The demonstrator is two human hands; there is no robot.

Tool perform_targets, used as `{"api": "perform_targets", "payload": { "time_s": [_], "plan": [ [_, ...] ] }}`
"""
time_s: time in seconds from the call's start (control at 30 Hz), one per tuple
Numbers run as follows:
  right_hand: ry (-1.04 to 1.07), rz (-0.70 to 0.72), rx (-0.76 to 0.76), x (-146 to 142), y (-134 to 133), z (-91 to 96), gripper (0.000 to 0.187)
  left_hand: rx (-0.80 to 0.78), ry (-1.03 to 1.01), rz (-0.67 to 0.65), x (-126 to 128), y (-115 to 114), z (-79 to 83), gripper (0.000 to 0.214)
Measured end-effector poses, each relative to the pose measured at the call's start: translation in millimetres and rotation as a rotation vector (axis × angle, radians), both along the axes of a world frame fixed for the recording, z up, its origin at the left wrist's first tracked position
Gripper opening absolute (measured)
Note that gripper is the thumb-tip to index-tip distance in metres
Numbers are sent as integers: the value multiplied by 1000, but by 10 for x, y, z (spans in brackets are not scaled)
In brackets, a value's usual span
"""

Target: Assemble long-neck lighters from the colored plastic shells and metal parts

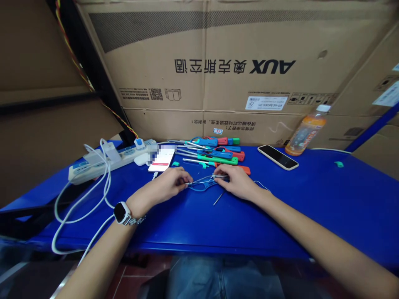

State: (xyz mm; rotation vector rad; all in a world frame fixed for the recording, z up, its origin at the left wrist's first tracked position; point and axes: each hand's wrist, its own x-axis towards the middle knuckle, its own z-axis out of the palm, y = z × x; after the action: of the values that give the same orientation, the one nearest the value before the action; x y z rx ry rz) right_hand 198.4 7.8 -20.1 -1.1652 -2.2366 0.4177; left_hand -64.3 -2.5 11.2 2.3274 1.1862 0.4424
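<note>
My left hand (170, 182) is closed in a pinch on the end of a thin wire (201, 181), low over the table. To its right, my right hand (238, 180) is closed on a slim silvery piece (220, 176), where the wire reaches its fingertips. Below the wire, between both hands, is a blue looped lighter part (201, 187); my fingers partly cover it. A short thin metal rod (219, 198) lies just in front of my right hand. Behind the hands are several long-necked gas lighters (218, 159) in blue, red and green, piled together.
A lit phone (162, 160) lies left of the lighters, beside a power strip (124, 155) with looping white cables (106, 182). At right are a dark-screened phone (277, 157) and an orange drink bottle (307, 132). A large cardboard box (218, 95) walls off the back of the blue table (311, 199).
</note>
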Motion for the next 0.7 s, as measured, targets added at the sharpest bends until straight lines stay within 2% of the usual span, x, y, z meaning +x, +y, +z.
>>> {"api": "perform_targets", "payload": {
  "time_s": [0.2,0.3,0.47,0.7],
  "plan": [
    [-63,-32,50,-50,-50,23,8,22,20,55,-28,-132,-14,32],
    [-102,-63,83,-85,-85,59,8,74,57,39,-50,-169,-21,36],
    [-73,14,162,-100,-60,81,5,129,54,-36,-75,-40,-81,27],
    [-5,105,74,-84,22,11,7,182,121,-54,-103,35,-100,19]
  ]
}}
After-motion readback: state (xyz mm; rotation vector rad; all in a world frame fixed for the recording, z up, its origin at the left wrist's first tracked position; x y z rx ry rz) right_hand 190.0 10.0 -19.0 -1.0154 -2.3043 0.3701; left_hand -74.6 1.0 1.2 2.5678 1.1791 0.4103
